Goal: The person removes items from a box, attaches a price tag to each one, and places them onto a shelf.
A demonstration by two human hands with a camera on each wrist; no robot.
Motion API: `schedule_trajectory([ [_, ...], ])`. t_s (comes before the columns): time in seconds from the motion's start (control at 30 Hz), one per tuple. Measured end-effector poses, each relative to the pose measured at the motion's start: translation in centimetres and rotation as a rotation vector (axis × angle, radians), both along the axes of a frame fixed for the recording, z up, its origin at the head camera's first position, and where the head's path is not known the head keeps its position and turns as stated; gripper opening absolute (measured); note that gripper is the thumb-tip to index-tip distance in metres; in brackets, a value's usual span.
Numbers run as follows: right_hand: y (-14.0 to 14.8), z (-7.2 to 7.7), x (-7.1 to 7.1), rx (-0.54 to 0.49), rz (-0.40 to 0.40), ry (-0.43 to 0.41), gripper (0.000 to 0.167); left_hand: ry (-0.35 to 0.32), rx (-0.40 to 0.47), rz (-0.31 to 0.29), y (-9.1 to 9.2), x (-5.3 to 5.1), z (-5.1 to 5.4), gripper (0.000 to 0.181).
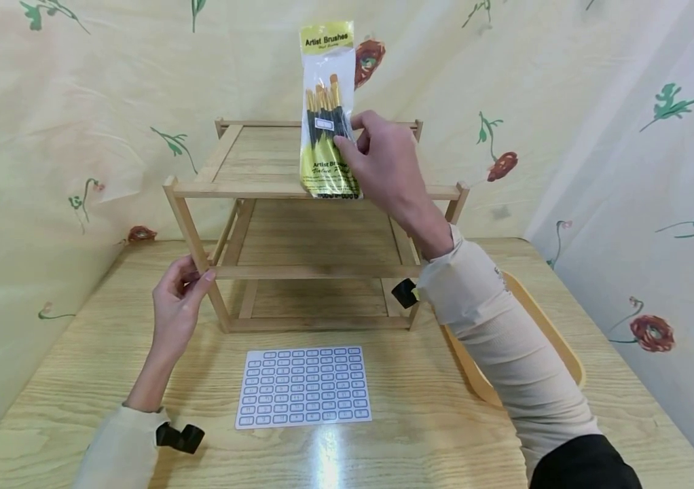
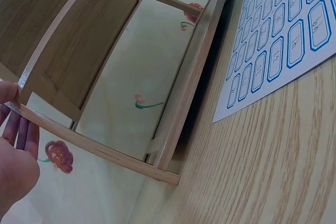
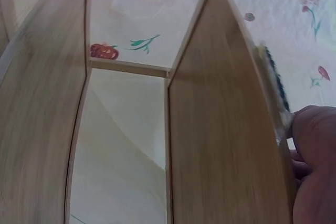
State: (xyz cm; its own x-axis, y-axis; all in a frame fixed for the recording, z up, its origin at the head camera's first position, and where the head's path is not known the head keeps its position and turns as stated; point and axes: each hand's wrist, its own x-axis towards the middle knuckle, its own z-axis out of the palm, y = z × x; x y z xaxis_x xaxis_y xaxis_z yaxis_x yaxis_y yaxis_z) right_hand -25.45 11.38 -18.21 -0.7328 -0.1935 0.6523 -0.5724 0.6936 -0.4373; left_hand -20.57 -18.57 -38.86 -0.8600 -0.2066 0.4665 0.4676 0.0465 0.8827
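My right hand (image 1: 388, 163) pinches a clear and yellow packet of artist brushes (image 1: 326, 153) by its right side. The packet is above the front edge of the top shelf of a three-tier wooden rack (image 1: 316, 272); whether it touches the shelf I cannot tell. Its dark-handled brushes show through the plastic, and a small white label is on its front. Lower down, my left hand (image 1: 177, 305) grips the rack's left front leg near the middle shelf, thumb in front and fingers behind, as the left wrist view shows. In the right wrist view the packet (image 3: 275, 77) appears edge-on.
A white sheet of blue-framed numbered labels (image 1: 304, 388) lies on the wooden table (image 1: 420, 421) before the rack. To the right, partly under my right forearm, is a yellow-orange tray (image 1: 551, 333). Flower-patterned cloth (image 1: 108, 81) hangs behind and at both sides.
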Motion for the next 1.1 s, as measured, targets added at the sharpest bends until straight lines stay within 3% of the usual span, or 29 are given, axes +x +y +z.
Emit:
schedule_trajectory([
  [0.23, -0.34, -0.36, 0.19, 0.089, -0.060, 0.052, 0.026, 0.013, 0.014, 0.002, -0.01, -0.14, -0.06, 0.028],
  [1.1, -0.68, 0.33, 0.17, 0.124, -0.129, -0.152, 0.029, 0.016, -0.001, 0.016, 0.02, -0.16, -0.18, 0.028],
])
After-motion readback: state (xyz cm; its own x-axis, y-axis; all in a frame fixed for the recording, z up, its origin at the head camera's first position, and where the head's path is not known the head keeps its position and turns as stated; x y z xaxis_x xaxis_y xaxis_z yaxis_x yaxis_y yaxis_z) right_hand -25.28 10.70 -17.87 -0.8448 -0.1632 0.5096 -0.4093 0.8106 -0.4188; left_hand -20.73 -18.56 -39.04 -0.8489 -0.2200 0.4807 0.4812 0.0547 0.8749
